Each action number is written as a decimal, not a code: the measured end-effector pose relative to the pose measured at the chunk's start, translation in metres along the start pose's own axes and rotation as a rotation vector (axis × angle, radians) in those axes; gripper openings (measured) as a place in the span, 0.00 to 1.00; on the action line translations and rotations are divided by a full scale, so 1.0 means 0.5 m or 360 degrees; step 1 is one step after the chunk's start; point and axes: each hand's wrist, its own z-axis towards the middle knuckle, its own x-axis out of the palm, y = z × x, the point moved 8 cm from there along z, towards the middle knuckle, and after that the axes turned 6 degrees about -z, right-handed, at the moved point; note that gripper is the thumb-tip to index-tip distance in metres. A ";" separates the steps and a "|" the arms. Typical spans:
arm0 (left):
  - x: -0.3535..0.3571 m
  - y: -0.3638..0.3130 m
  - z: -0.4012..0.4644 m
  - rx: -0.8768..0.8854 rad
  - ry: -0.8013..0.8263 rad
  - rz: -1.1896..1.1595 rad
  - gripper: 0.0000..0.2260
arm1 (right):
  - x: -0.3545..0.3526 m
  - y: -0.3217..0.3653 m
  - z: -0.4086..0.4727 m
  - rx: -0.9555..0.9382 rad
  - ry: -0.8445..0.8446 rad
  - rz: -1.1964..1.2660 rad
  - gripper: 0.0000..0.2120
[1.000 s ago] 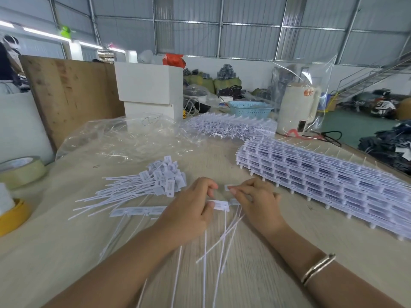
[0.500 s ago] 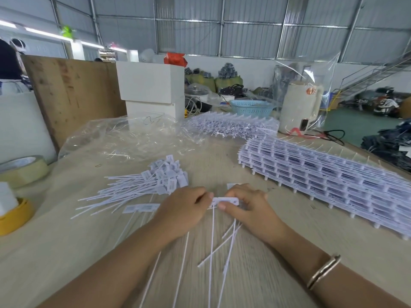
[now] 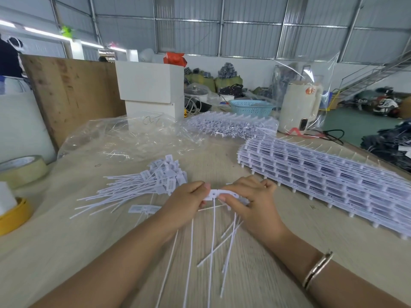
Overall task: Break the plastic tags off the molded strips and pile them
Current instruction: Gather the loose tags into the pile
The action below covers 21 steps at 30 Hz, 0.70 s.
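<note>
A short molded strip of white plastic tags (image 3: 219,194) is held between both hands at the table's middle, its thin tails hanging toward me. My left hand (image 3: 185,202) pinches the strip's left end tag. My right hand (image 3: 251,200) grips the rest of the strip from the right. A pile of separated tags (image 3: 153,181) with long tails lies just left of my left hand. One loose piece of strip (image 3: 143,208) lies flat below that pile. A big stack of whole molded strips (image 3: 329,181) sits at the right.
Crumpled clear plastic bag (image 3: 133,136) lies behind the pile, another heap of strips (image 3: 231,125) further back. Tape rolls (image 3: 22,168) and a yellow roll (image 3: 15,215) sit at the left edge. A white box (image 3: 151,83), blue basket (image 3: 251,107) and white appliance (image 3: 299,106) stand at the back.
Both hands have drawn slightly toward me with the strip. Their grips have shifted so thumbs now pinch adjacent tags at the strip's left end.
</note>
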 end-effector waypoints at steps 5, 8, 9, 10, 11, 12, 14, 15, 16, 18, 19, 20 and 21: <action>0.003 -0.002 -0.005 -0.0018 0.0043 -0.0128 0.22 | -0.004 0.003 0.001 -0.0026 -0.0004 0.0066 0.06; 0.003 -0.006 -0.007 -0.0028 0.0052 -0.0190 0.21 | -0.007 0.006 0.000 -0.0057 -0.0006 0.0053 0.06; 0.003 -0.006 -0.007 -0.0038 0.0058 -0.0211 0.20 | -0.009 0.008 0.000 -0.0077 -0.0014 0.0037 0.06; 0.004 -0.007 -0.007 -0.0050 0.0067 -0.0228 0.19 | -0.012 0.011 0.000 -0.0104 -0.0022 0.0020 0.07; 0.004 -0.008 -0.008 -0.0062 0.0080 -0.0241 0.18 | -0.014 0.014 0.001 -0.0135 -0.0031 0.0001 0.08; 0.006 -0.009 -0.008 -0.0071 0.0095 -0.0259 0.18 | -0.017 0.016 0.002 -0.0167 -0.0043 -0.0021 0.10; 0.008 -0.012 -0.010 -0.0077 0.0125 -0.0311 0.18 | -0.023 0.023 0.003 -0.0234 -0.0093 -0.0063 0.11; 0.009 -0.013 -0.011 -0.0075 0.0124 -0.0323 0.19 | -0.025 0.022 0.002 -0.0242 -0.0120 -0.0058 0.11; 0.009 -0.016 -0.013 -0.0064 0.0110 -0.0325 0.19 | -0.024 0.020 0.001 -0.0221 -0.0134 -0.0030 0.11; 0.011 -0.022 -0.014 -0.0038 0.0084 -0.0313 0.19 | -0.015 0.008 0.002 -0.0107 -0.0094 0.0125 0.08; 0.011 -0.025 -0.014 -0.0027 0.0073 -0.0320 0.19 | -0.006 -0.003 0.002 -0.0024 -0.0038 0.0300 0.06; 0.012 -0.027 -0.014 -0.0017 0.0071 -0.0328 0.19 | 0.003 -0.013 0.003 0.0067 0.0035 0.0544 0.04; 0.013 -0.028 -0.014 -0.0002 0.0076 -0.0330 0.20 | 0.010 -0.020 0.004 0.0160 0.0109 0.0803 0.04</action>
